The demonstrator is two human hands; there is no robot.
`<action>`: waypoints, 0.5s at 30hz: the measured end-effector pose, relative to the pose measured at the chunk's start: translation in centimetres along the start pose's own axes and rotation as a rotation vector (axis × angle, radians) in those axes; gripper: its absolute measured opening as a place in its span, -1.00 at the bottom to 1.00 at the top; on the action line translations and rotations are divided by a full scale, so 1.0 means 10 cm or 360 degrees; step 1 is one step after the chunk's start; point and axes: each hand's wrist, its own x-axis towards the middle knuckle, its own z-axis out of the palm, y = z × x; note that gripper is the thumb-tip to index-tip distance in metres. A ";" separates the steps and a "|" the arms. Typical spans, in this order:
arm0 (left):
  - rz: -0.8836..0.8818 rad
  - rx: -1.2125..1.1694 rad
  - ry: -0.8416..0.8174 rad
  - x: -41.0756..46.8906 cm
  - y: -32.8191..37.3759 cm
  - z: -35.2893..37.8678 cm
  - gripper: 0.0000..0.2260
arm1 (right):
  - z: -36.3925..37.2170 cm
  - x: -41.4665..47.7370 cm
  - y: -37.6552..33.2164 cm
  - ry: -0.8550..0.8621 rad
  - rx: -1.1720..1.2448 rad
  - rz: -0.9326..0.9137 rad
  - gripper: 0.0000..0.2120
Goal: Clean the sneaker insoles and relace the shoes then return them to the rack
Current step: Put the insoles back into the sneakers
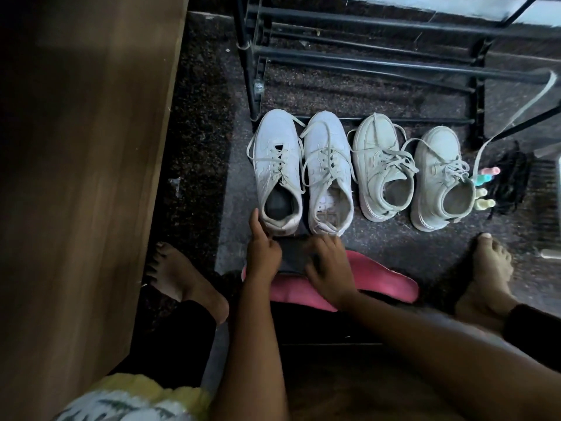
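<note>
Four white sneakers stand in a row on the dark floor in front of a black metal shoe rack (pixel 364 53). The leftmost sneaker (pixel 277 171) has a dark insole inside, and the second sneaker (pixel 329 174) shows a pale printed footbed. The greyer pair (pixel 382 165) (pixel 440 177) stands to their right, laced loosely. A dark insole (pixel 296 256) lies on a pink cloth (pixel 379 287) just behind the first pair's heels. My left hand (pixel 262 247) grips its left edge, thumb touching the leftmost heel. My right hand (pixel 329 265) curls over its right side.
A wooden furniture panel (pixel 85 177) fills the left. My bare feet (pixel 185 278) (pixel 488 268) rest either side. A loose white lace (pixel 516 117) hangs at the right, above pastel items (pixel 485 189) and a dark bundle (pixel 510 183). A yellow-white cloth (pixel 130 396) lies bottom left.
</note>
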 end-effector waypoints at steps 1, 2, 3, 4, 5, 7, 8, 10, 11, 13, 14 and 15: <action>-0.0018 -0.0087 0.0113 -0.03 0.00 0.03 -0.36 | 0.02 -0.08 0.00 -0.0066 -0.0008 0.0041 -0.78; -0.0050 -0.0179 0.0245 -0.06 -0.01 0.06 -0.40 | 0.09 -0.19 0.01 -0.0252 -0.0130 0.0110 -0.75; -0.0101 -0.0244 0.0372 -0.08 -0.07 0.09 -0.46 | 0.14 -0.27 0.05 -0.0516 -0.0315 0.0158 -0.68; -0.0192 -0.0241 0.0458 -0.09 -0.14 0.12 -0.54 | 0.19 -0.27 0.08 -0.0751 -0.0414 0.0231 -0.61; -0.0282 -0.0196 0.0481 -0.08 -0.24 0.16 -0.64 | 0.22 -0.25 0.09 -0.0865 -0.0481 0.0268 -0.56; -0.0443 -0.0172 0.0421 -0.09 -0.43 0.25 -0.76 | 0.23 -0.21 0.04 -0.0848 -0.0582 0.0241 -0.54; -0.0478 -0.0200 0.0407 -0.11 -0.48 0.29 -0.78 | 0.23 -0.21 0.03 -0.0802 -0.0664 0.0196 -0.56; -0.0457 -0.0224 0.0414 -0.16 -0.46 0.32 -0.77 | 0.25 -0.20 0.04 -0.0777 -0.0830 0.0181 -0.56; -0.0436 -0.0236 0.0416 -0.17 -0.46 0.33 -0.77 | 0.24 -0.19 0.05 -0.0773 -0.0830 0.0163 -0.55; -0.0401 -0.0301 0.0446 -0.14 -0.53 0.33 -0.80 | 0.21 -0.20 0.06 -0.0728 -0.0820 0.0090 -0.55; -0.0401 -0.0325 0.0478 -0.13 -0.57 0.33 -0.84 | 0.20 -0.22 0.06 -0.0678 -0.0837 0.0037 -0.57; -0.0414 -0.0332 0.0517 -0.11 -0.62 0.32 -0.89 | 0.19 -0.24 0.06 -0.0637 -0.0833 -0.0009 -0.59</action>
